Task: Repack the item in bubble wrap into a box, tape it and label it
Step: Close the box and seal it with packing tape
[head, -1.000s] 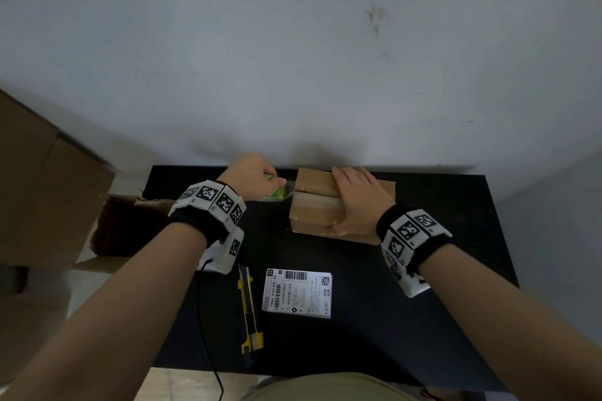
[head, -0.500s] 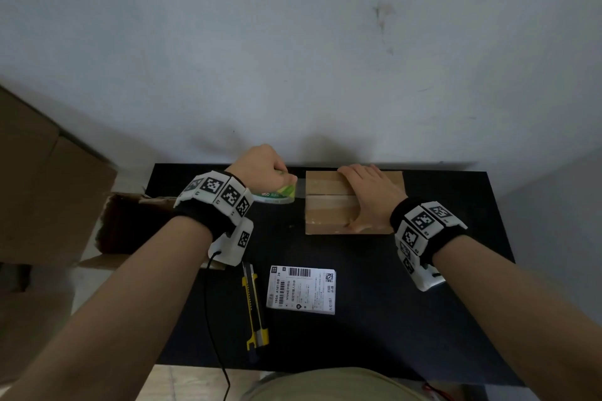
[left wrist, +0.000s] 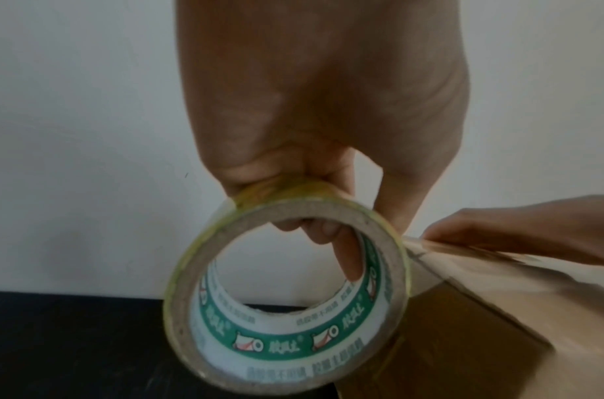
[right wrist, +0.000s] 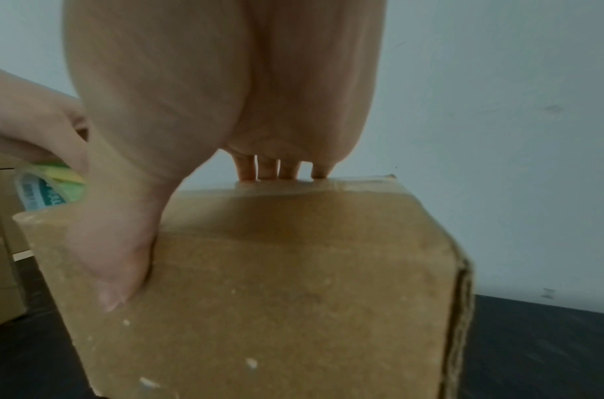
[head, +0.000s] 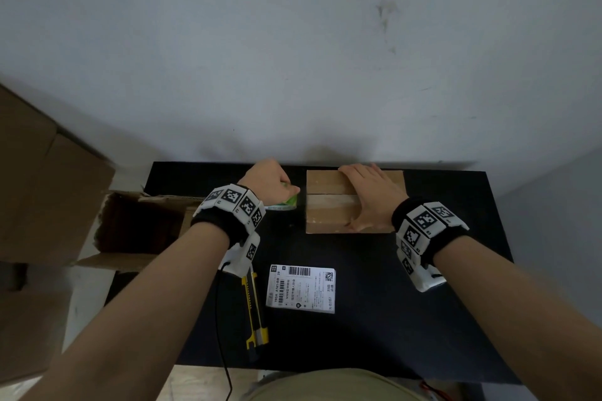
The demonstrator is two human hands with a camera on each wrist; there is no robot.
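Note:
A small brown cardboard box [head: 329, 218] stands at the back of the black table [head: 423, 319], with a strip of clear tape along its top seam. My right hand [head: 371, 195] lies across the top. Its fingers [right wrist: 268, 168] reach straight to the far edge and the thumb [right wrist: 116, 270] presses the near face. My left hand [head: 270, 181] grips a roll of clear tape [left wrist: 286, 342] just left of the box [left wrist: 481, 337], fingers hooked through the core. Tape runs from the roll onto the box's left edge. A white shipping label [head: 301, 288] lies near the front.
A yellow utility knife [head: 255, 312] lies left of the label, beside a black cable. An open empty carton [head: 136, 225] sits off the table's left edge, with bigger cartons [head: 32, 172] behind it. The wall stands right behind the box.
The box has turned from a skewed angle to square with the table edge under my right hand. My left hand and the roll have stayed close beside its left edge.

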